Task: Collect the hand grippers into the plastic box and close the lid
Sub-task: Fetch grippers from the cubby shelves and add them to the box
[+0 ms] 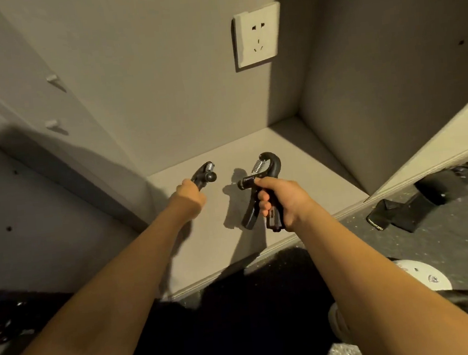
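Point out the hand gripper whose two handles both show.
The hand gripper in the right hand: both handles splay below. The left hand covers the other gripper's handles.

My left hand (189, 196) and right hand (283, 201) are bare, as are both forearms (110, 298); my clothing (240, 319) below is black.

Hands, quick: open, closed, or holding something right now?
Left hand: grips the knobbed hand gripper.
Right hand: grips the hooked hand gripper by one handle.
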